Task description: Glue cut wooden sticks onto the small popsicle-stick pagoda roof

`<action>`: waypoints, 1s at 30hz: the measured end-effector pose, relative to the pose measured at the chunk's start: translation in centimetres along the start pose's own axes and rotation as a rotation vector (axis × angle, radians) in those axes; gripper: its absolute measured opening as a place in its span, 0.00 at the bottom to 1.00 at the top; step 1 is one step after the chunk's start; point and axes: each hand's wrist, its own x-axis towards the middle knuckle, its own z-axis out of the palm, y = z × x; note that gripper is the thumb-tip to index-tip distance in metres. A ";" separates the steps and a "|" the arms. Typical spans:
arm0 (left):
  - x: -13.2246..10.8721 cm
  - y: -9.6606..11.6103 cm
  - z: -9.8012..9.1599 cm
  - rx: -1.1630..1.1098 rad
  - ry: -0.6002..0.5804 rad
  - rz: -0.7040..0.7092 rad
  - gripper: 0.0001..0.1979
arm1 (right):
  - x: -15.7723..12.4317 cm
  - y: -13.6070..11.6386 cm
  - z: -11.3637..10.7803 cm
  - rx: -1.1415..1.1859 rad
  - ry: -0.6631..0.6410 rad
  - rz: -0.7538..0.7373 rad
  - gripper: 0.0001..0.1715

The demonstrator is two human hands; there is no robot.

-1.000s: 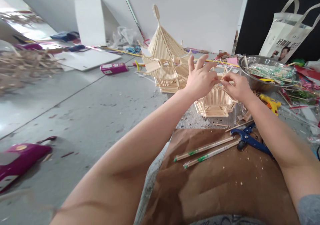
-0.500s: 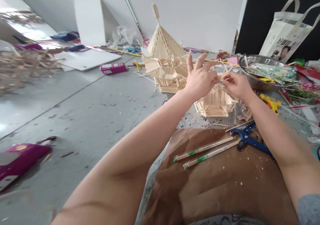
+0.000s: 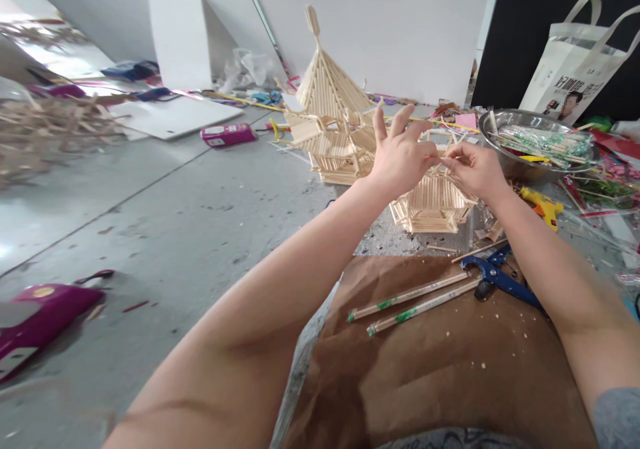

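Above a small model made of wooden sticks (image 3: 433, 202), my two hands meet at its top edge. My left hand (image 3: 400, 159) pinches with thumb and forefinger while its other fingers stand raised and spread. Close against it, the fingertips of my right hand (image 3: 475, 169) are pinched together too. Whatever lies between the fingertips is too small to make out. Behind and to the left stands a larger stick pagoda (image 3: 333, 89) with a pointed roof, partly covered by my left hand. Two wrapped chopsticks (image 3: 407, 298) and a blue hand cutter (image 3: 493, 272) lie below my wrists.
Brown paper (image 3: 425, 382) covers my lap. At right are a steel bowl (image 3: 510, 159) of wrapped chopsticks, a yellow glue gun (image 3: 543, 204) and a white bag (image 3: 570, 62). Purple devices (image 3: 227, 135) and a white board (image 3: 175, 112) lie on the floor at left.
Both hands keep their pinch in almost the same place over the small model. The view has shifted very slightly; nothing else visibly moves.
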 end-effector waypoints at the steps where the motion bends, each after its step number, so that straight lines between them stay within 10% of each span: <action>1: 0.0 0.0 0.1 -0.003 0.003 -0.003 0.04 | 0.0 0.0 0.0 -0.010 0.001 -0.001 0.18; 30: -1.5 -1.6 -0.1 0.012 0.019 -0.031 0.05 | 0.8 -2.4 0.6 -0.441 -0.159 -0.129 0.13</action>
